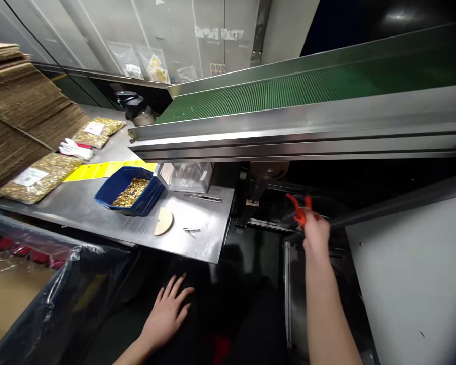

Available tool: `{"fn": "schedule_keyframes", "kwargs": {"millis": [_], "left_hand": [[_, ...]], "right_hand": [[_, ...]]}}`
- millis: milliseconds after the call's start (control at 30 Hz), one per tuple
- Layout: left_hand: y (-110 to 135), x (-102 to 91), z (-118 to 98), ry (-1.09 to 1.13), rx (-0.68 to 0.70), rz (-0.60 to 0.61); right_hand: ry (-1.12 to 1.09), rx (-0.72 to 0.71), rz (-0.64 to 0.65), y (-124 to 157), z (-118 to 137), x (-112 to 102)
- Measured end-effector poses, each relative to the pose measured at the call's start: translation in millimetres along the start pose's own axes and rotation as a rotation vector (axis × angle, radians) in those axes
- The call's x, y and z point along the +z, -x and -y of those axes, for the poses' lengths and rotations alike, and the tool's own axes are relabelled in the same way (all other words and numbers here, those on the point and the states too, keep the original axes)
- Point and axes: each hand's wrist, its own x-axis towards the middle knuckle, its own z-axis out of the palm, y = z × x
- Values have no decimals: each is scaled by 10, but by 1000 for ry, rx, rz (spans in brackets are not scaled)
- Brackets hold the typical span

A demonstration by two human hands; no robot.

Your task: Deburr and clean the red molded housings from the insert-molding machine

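My right hand [316, 233] is closed around red-handled pliers [299, 214], out beneath the conveyor at the right. Two red prongs stick out past my fingers; the rest of the tool is hidden by the hand. With fingers spread, my left hand [169, 308] hangs low in front of the metal table [209, 238] and holds nothing. Nearest to it on the tabletop lie a small metal tool [192, 231] and a tan half-round disc [163, 221]. A blue bin [146, 200] of small gold-coloured pieces [131, 192] stands behind them.
A green ribbed conveyor [243, 101] with metal side rails crosses above the table's right end. Cardboard sheets [26, 106] are stacked at left beside bags of gold pieces [41, 175]. A clear-lined box [190, 177] and slim knife [203, 197] lie near the conveyor. A white panel [421, 274] stands right.
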Motion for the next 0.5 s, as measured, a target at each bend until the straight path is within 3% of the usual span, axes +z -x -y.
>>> {"fn": "schedule_keyframes", "kwargs": {"millis": [100,200,367,500], "left_hand": [[-35,-27,33,8,6,-17],[-55,-35,65,12,7,-30],[-49,-46,74,23,2,-47],[-42,-32,127,87,-3,-78]], "right_hand": [[-9,104,172,265,-220,246],[-22,198,263,426,-455,590],[-73,398,353,345,-808,1268],[-232,504,366,254,-1024,1458]]}}
